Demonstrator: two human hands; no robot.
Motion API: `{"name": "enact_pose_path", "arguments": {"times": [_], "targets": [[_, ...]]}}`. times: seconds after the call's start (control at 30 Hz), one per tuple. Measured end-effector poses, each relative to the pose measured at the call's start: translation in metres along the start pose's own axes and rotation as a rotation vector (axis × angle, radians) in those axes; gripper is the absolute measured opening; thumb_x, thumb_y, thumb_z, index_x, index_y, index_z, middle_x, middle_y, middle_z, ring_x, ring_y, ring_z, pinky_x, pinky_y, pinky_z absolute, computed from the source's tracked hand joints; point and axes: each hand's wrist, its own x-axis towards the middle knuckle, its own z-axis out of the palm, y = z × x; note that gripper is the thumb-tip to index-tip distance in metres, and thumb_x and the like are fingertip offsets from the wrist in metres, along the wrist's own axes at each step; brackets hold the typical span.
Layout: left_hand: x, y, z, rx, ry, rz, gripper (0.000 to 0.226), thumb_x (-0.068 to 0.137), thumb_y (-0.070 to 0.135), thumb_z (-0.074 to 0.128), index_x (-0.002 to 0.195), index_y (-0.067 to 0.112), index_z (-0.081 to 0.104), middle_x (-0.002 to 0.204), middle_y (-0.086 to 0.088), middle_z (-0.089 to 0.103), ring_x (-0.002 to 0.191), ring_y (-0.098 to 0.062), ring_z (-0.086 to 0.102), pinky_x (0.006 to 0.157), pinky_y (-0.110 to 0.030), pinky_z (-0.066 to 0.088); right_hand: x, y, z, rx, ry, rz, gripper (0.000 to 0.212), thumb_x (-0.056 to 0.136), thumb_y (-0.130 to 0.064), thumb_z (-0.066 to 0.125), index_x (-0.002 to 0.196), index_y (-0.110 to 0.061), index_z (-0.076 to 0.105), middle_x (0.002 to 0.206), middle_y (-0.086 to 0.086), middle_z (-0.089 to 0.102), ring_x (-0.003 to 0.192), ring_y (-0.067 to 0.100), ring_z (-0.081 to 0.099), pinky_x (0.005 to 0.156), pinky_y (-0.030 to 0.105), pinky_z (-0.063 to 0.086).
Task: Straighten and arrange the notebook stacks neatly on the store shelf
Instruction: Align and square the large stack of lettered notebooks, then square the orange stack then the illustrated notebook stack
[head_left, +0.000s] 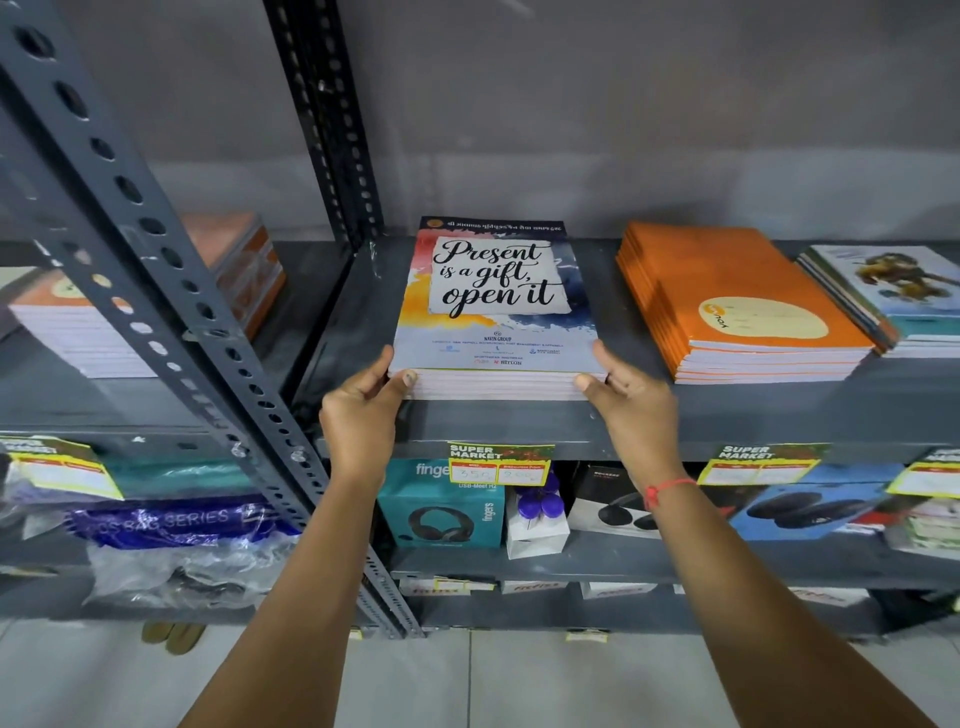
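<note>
Both hands (363, 410) (631, 402) grip notebook stack (496, 317) front corners.

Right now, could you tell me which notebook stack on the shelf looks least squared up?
The orange stack: its notebooks are fanned out stepwise, while the "Present is a gift" stack has flush edges.

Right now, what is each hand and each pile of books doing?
Left hand: gripping the gift stack's near left corner.
Right hand: gripping its near right corner.
Gift stack: flat on the shelf, edges even.
Orange stack: flat, turned askew, untouched.
Monkey stack: flat, touching the orange stack, partly out of view.
</note>
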Motion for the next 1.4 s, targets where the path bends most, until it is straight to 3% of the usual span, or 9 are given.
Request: {"name": "enact_pose_path", "arguments": {"times": [0.13, 0.27, 0.37, 0.57, 0.7, 0.83, 0.97, 1.1, 1.4], "targets": [[-0.003, 0.003, 0.000, 0.006, -0.011, 0.017, 0.044, 0.085, 0.009, 0.066, 0.128, 0.012, 0.058, 0.109, 0.004, 0.065, 0.081, 0.006, 0.059, 0.069, 0.000, 0.048, 0.000, 0.001, 0.000, 0.013, -0.008, -0.004, 0.047, 0.086, -0.020, 0.064, 0.131, -0.017, 0.055, 0.078, 0.013, 0.061, 0.079, 0.012, 0.046, 0.068, 0.011, 0.038], [-0.014, 0.008, -0.001, 0.090, -0.022, 0.034, 0.046, 0.089, 0.013, 0.062, 0.133, 0.011, 0.052, 0.132, -0.002, 0.059, 0.107, -0.008, 0.059, 0.088, -0.008, 0.046, -0.003, -0.004, -0.006, 0.124, -0.030, 0.033, 0.047, 0.085, -0.010, 0.064, 0.131, -0.011, 0.054, 0.114, -0.004, 0.065, 0.101, 0.003, 0.056, 0.079, -0.003, 0.042], [-0.041, 0.014, 0.011, 0.345, 0.071, 0.165, 0.054, 0.093, 0.016, 0.055, 0.144, 0.015, 0.036, 0.150, -0.007, 0.041, 0.135, -0.019, 0.043, 0.113, -0.026, 0.032, -0.009, -0.006, -0.021, 0.338, -0.009, 0.123, 0.047, 0.086, -0.005, 0.061, 0.132, -0.007, 0.052, 0.121, -0.003, 0.059, 0.113, 0.008, 0.056, 0.090, 0.009, 0.046], [-0.097, 0.043, 0.090, 0.321, -0.070, 0.718, 0.052, 0.090, 0.021, 0.055, 0.136, 0.000, 0.044, 0.135, 0.003, 0.043, 0.128, 0.002, 0.034, 0.110, -0.024, 0.039, -0.010, 0.016, -0.081, 0.406, 0.537, 0.147, 0.026, 0.084, 0.007, 0.055, 0.091, -0.011, 0.072, 0.075, -0.013, 0.071, 0.083, 0.008, 0.065, 0.091, 0.028, 0.051], [-0.121, 0.056, 0.148, 0.194, -0.268, 0.547, 0.052, 0.089, 0.017, 0.061, 0.138, 0.007, 0.044, 0.139, 0.009, 0.042, 0.126, 0.010, 0.033, 0.102, 0.004, 0.026, 0.029, 0.037, -0.157, 0.578, 0.721, 0.145, 0.023, 0.086, 0.009, 0.052, 0.097, -0.004, 0.068, 0.064, -0.022, 0.073, 0.067, -0.008, 0.066, 0.070, 0.009, 0.052], [-0.127, 0.046, 0.208, 0.260, -0.377, 0.266, 0.062, 0.091, 0.018, 0.059, 0.146, 0.014, 0.030, 0.152, 0.001, 0.038, 0.131, 0.000, 0.034, 0.094, 0.003, 0.025, 0.055, 0.067, -0.207, 0.126, 0.393, 0.201, 0.056, 0.081, -0.008, 0.064, 0.135, -0.016, 0.051, 0.133, 0.006, 0.060, 0.119, 0.016, 0.057, 0.106, 0.040, 0.044], [-0.121, 0.031, 0.243, 0.351, -0.383, 0.153, 0.070, 0.093, 0.017, 0.056, 0.150, 0.016, 0.016, 0.147, -0.004, 0.045, 0.125, -0.010, 0.046, 0.095, -0.009, 0.038, 0.072, 0.072, -0.226, 0.160, 0.076, 0.165, 0.070, 0.084, 0.001, 0.062, 0.146, -0.008, 0.029, 0.152, 0.006, 0.035, 0.134, 0.011, 0.038, 0.116, 0.036, 0.030], [-0.117, 0.020, 0.256, 0.352, -0.283, 0.116, 0.070, 0.091, 0.012, 0.058, 0.150, 0.014, 0.019, 0.140, -0.003, 0.052, 0.123, -0.014, 0.050, 0.096, -0.013, 0.034, 0.081, 0.082, -0.228, 0.107, -0.064, 0.088, 0.068, 0.085, -0.006, 0.063, 0.145, -0.006, 0.031, 0.145, 0.002, 0.043, 0.127, 0.006, 0.041, 0.103, 0.019, 0.033], [-0.121, 0.016, 0.267, 0.280, -0.122, 0.137, 0.056, 0.092, 0.008, 0.056, 0.144, 0.012, 0.036, 0.137, -0.003, 0.056, 0.112, -0.004, 0.049, 0.102, -0.018, 0.036, 0.090, 0.088, -0.226, 0.174, -0.091, 0.042, 0.050, 0.089, -0.005, 0.058, 0.137, -0.011, 0.047, 0.104, -0.021, 0.062, 0.099, 0.001, 0.058, 0.101, 0.024, 0.041]]}}
